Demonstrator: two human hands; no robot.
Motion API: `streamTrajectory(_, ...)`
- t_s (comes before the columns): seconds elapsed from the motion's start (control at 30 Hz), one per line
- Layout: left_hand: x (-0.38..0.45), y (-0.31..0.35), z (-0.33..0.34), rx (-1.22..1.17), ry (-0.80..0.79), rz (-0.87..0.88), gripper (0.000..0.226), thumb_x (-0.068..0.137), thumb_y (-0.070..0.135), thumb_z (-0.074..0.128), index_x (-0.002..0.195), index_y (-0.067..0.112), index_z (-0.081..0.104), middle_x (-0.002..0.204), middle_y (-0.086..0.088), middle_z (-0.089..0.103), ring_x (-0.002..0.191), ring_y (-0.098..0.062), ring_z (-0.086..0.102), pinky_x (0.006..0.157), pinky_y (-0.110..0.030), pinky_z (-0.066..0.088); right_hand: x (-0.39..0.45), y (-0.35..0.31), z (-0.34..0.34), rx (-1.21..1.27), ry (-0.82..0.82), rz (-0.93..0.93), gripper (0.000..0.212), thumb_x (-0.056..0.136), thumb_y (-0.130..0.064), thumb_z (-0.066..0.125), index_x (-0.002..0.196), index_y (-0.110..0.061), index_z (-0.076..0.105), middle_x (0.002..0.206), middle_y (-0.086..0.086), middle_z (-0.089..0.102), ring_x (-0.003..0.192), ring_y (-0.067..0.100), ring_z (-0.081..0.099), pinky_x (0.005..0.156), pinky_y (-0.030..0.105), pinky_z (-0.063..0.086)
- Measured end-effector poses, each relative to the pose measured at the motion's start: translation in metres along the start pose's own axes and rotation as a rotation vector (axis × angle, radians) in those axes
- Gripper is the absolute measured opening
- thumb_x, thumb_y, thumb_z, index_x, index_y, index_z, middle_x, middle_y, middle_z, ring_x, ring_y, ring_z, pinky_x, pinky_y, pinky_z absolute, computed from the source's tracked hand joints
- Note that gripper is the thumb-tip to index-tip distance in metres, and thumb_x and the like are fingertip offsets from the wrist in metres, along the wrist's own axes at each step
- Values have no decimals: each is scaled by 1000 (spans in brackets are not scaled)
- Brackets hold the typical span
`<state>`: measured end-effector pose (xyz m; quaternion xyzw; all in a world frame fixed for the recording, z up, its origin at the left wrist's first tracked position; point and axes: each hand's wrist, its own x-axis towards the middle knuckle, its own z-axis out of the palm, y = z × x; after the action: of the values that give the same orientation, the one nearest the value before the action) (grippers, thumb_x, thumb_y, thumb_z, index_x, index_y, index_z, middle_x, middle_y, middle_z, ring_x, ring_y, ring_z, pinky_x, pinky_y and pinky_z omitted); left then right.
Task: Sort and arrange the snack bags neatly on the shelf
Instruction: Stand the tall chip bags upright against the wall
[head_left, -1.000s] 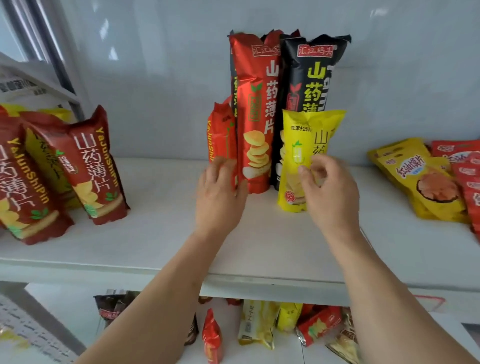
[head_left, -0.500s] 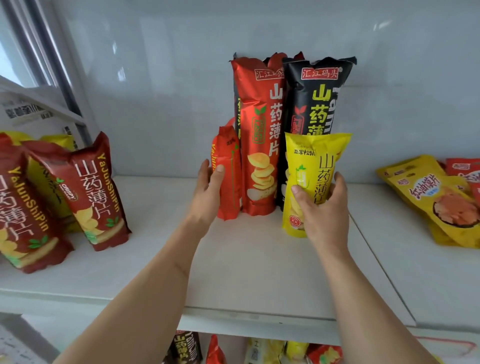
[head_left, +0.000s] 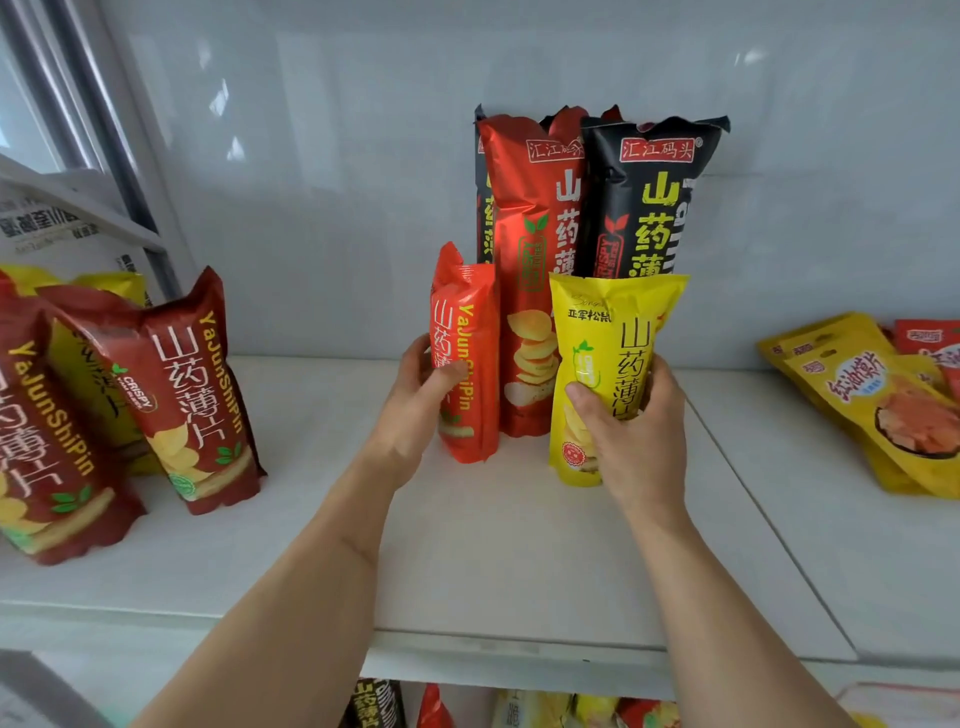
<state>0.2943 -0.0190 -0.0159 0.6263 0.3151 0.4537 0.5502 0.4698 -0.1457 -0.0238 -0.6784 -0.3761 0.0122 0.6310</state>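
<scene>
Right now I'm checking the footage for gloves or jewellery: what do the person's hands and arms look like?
Both are bare. The left hand and right hand show no gloves, rings, watch or bracelet. The forearms are uncovered all the way to the bottom edge of the picture, with no sleeve or cuff in view. No markings or bandages show.

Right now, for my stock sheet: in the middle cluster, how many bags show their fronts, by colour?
Red: 2, tall red bag and small red bag
Black: 1, black bag
Yellow: 1, yellow bag
Total: 4; any behind are mostly hidden.
</scene>
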Motion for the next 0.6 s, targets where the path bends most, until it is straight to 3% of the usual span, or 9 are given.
streamTrajectory(0.13, -4, 1, -2, 85, -22, -5, 90, 59, 54, 82, 138, 24, 49, 123, 3, 66, 104, -7, 67, 71, -14, 54, -2, 0, 3, 4, -27, -11, 82, 68, -62, 75, 137, -29, 47, 126, -4, 55, 112, 12, 58, 93, 35, 52)
streamTrajectory(0.2, -9, 4, -4, 90, -18, -24, 96, 54, 56, 86, 136, 24, 49, 122, 3, 67, 101, -6, 70, 71, -15, 55, -4, -2, 4, 15, -41, -17, 83, 66, -63, 74, 137, -29, 48, 126, -4, 56, 113, 13, 58, 92, 34, 52)
streamTrajectory(0.3, -24, 12, -12, 137, 23, -4, 82, 59, 43, 94, 127, 25, 52, 112, 7, 71, 88, 1, 72, 66, -14, 55, -9, -6, 10, 38, -84, -40, 77, 69, -60, 75, 134, -29, 50, 125, -6, 58, 112, 13, 59, 88, 29, 50)
streamTrajectory(0.37, -37, 13, -23, 128, 82, 18, 76, 60, 38, 93, 123, 23, 52, 111, 5, 71, 89, -2, 72, 68, -16, 56, -15, -12, 16, 74, -126, -55, 76, 64, -66, 72, 129, -32, 52, 122, -9, 60, 109, 9, 59, 88, 30, 51)
streamTrajectory(0.47, -63, 13, -41, 107, 214, 60, 76, 61, 37, 93, 122, 23, 50, 113, 1, 70, 98, -14, 73, 75, -31, 61, -26, -21, 31, 132, -197, -66, 75, 62, -68, 70, 126, -35, 52, 121, -10, 61, 109, 8, 60, 92, 33, 51)
streamTrajectory(0.53, -80, 12, -55, 128, 321, 82, 74, 59, 46, 94, 118, 34, 51, 112, 3, 70, 100, -18, 72, 79, -47, 62, -33, -29, 44, 174, -254, -79, 68, 63, -66, 72, 122, -39, 53, 121, -9, 62, 110, 9, 60, 93, 32, 50)
streamTrajectory(0.6, -96, 12, -69, 158, 421, 112, 75, 53, 57, 87, 117, 40, 52, 114, 5, 70, 103, -17, 71, 82, -49, 61, -42, -39, 57, 209, -315, -93, 54, 66, -61, 76, 111, -45, 52, 117, -10, 63, 107, 8, 60, 89, 26, 51)
